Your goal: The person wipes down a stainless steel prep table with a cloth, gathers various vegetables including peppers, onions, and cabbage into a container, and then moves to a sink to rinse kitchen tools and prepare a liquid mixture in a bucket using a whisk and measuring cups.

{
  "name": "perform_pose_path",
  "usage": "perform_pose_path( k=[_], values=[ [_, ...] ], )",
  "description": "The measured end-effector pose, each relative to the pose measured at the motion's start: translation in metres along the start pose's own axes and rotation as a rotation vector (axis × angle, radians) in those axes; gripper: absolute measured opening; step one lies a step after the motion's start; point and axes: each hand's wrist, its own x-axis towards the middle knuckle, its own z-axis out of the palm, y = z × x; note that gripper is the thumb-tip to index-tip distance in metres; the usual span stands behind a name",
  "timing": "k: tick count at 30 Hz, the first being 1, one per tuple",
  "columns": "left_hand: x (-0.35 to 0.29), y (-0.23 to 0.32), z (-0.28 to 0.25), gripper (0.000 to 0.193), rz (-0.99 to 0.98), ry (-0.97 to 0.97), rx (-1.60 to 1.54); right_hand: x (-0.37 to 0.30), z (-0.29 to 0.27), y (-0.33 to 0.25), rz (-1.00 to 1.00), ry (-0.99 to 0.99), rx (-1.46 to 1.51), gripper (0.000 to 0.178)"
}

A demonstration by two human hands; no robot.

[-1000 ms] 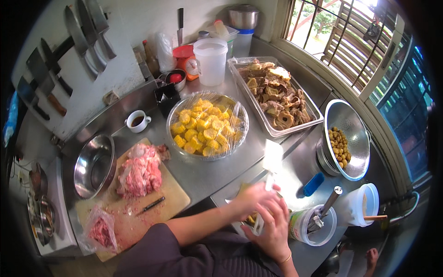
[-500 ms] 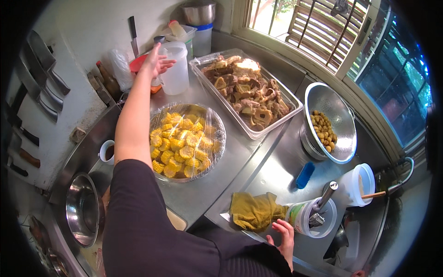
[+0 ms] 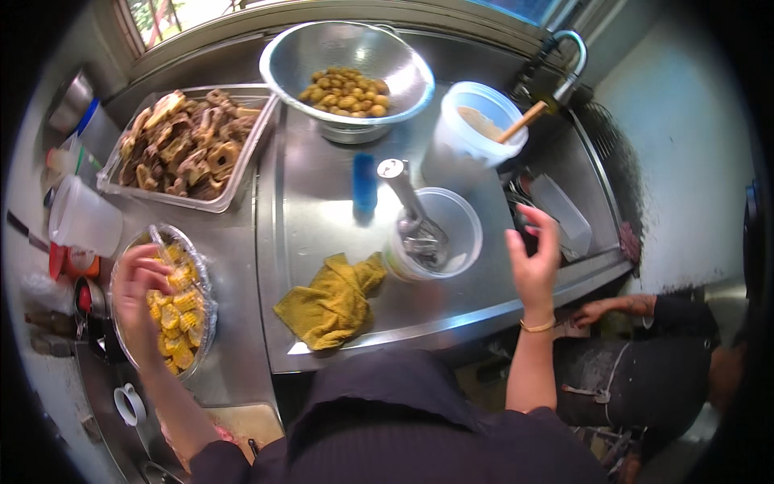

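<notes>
Stainless steel worktop [image 3: 230, 242] fills most of the view, running beneath a window at the top. At the right, low down, another person [image 3: 621, 375] in dark clothes reaches out an arm, just beyond the sink [image 3: 595, 264]. Next in size comes the clear-sided tray [image 3: 250, 165], heaped with browned meat pieces, then the wide metal colander [image 3: 403, 81] with small round brown pieces inside. The bowl of cut corn [image 3: 209, 310] sits at the left under clear wrap. My left hand [image 3: 141, 286] is over it, blurred, fingers loosely curled and parted — I cannot tell whether it touches the wrap. My right hand [image 3: 536, 262] is raised near the sink's edge, thumb and fingers spread. Between the hands stand a white tub [image 3: 455, 157] with a wooden handle [image 3: 522, 123] in it, and a clear tub [image 3: 468, 234] holding a metal tool [image 3: 403, 189]. Smaller still: a crumpled mustard cloth [image 3: 330, 300], a blue brush-like thing [image 3: 364, 181], and, at lower left, a white mug [image 3: 129, 405].
</notes>
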Motion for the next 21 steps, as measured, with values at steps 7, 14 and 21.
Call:
perform_pose_path(
  k=[7,14,21],
  values=[
    [-0.016,0.035,0.235,0.11,0.063,-0.486,-0.109,-0.02,0.04,0.01,-0.132,-0.115,0.234,0.027],
    [-0.027,0.021,0.319,0.093,-0.165,-0.19,-0.227,0.016,-0.004,0.156,0.306,-0.007,0.467,0.021],
    [-0.028,0.022,0.37,0.065,-0.222,0.092,-0.31,0.134,0.009,0.371,0.37,0.075,0.455,0.016]
  ],
)
